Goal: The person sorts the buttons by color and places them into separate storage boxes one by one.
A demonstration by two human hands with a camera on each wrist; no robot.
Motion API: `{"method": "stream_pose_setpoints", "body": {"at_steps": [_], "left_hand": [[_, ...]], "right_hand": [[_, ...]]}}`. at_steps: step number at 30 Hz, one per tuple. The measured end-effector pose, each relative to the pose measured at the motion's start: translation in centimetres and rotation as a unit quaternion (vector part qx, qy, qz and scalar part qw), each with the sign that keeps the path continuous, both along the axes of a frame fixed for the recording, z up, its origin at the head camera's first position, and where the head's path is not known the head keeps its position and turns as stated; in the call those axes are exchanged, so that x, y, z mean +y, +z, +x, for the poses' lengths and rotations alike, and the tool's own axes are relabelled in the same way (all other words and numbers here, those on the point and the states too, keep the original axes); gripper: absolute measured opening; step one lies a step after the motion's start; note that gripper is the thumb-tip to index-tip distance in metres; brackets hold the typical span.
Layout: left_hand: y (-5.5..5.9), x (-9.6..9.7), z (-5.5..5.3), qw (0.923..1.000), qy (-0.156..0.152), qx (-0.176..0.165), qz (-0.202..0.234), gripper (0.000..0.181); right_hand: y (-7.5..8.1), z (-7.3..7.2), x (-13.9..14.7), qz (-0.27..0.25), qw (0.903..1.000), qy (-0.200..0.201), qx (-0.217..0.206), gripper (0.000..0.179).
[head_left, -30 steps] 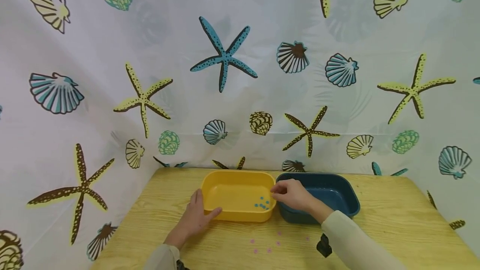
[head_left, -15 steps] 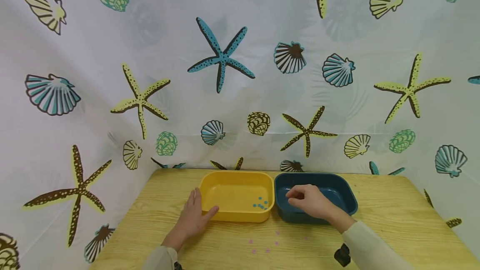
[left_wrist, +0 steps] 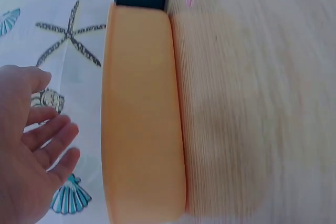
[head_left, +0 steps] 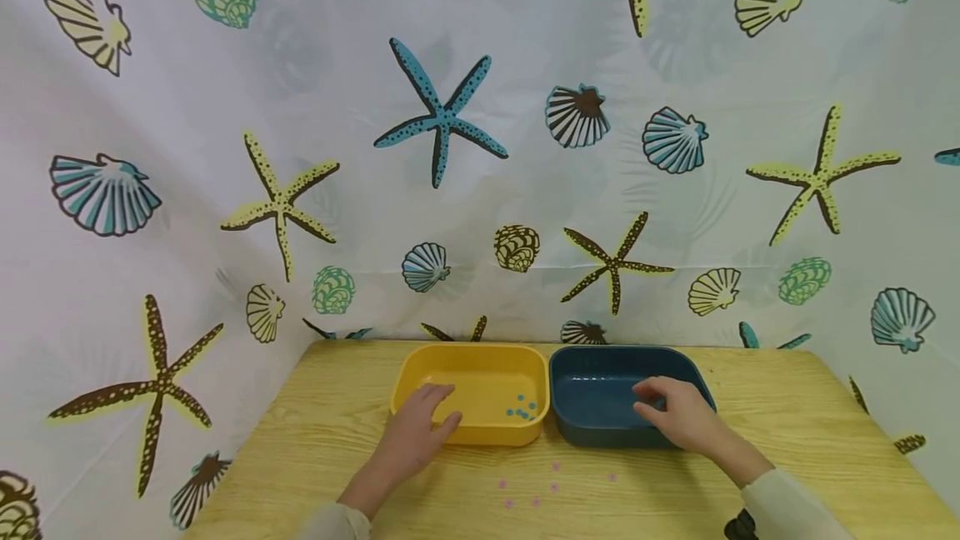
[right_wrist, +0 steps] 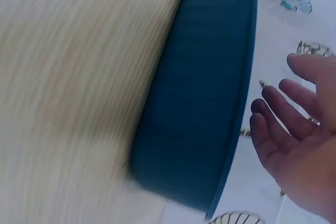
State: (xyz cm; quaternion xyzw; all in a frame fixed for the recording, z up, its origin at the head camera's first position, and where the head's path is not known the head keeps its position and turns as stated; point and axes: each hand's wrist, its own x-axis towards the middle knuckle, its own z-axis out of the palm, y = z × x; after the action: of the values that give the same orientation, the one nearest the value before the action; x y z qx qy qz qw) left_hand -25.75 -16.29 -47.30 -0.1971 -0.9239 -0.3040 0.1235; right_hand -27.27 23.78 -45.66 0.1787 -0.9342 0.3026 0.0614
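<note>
My left hand (head_left: pixel 416 432) is over the front left corner of a yellow plastic basin (head_left: pixel 480 433), fingers loosely bent with nothing between them. Several small blue discs (head_left: pixel 519 412) lie in that basin's front right corner. Beside it on the right stands a dark blue basin (head_left: pixel 600 427) of like shape. Above its right part is my right hand (head_left: pixel 678 415), fingers relaxed and thumb apart. The left wrist view has the empty left hand (left_wrist: pixel 42 140) above the rim. In the right wrist view the right hand (right_wrist: pixel 299 124) is likewise empty.
Several small pink pieces (head_left: pixel 554 487) lie scattered on the wooden table (head_left: pixel 780 423) in front of the basins. A white curtain (head_left: pixel 525 307) printed with starfish and shells hangs behind the table and along both sides.
My right hand has moved right, from the yellow basin's right rim across the dark blue basin. My left hand has left the yellow basin's left side and moved right over its front rim.
</note>
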Motion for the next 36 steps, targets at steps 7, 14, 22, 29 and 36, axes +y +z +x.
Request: {"method": "stream_pose_setpoints", "body": {"at_steps": [7, 14, 22, 29, 36], "left_hand": [[0.2, 2.5, 1.4, 0.9936, -0.111, -0.016, 0.010, 0.024], [-1.1, 4.1, 1.5, 0.9803, -0.166, -0.106, -0.014, 0.021], [-2.4, 4.7, 0.9, 0.9659, -0.187, -0.171, -0.055, 0.021], [-2.9, 5.1, 0.4, 0.9647, -0.195, -0.145, -0.100, 0.019], [-3.2, 5.4, 0.3, 0.9616, -0.202, -0.118, -0.144, 0.015]], "right_hand": [[-0.9, 0.1, 2.9, 0.025, 0.9986, -0.023, 0.041, 0.027], [-1.7, 0.2, 4.8, 0.032, 0.9952, -0.046, 0.080, 0.033], [-2.8, 0.0, 6.2, 0.026, 0.9969, -0.073, 0.010, 0.072], [-3.5, -0.3, 6.8, -0.009, 0.9935, -0.065, -0.093, 0.098], [-4.2, -0.5, 7.1, -0.024, 0.9891, -0.051, -0.136, 0.099]]}}
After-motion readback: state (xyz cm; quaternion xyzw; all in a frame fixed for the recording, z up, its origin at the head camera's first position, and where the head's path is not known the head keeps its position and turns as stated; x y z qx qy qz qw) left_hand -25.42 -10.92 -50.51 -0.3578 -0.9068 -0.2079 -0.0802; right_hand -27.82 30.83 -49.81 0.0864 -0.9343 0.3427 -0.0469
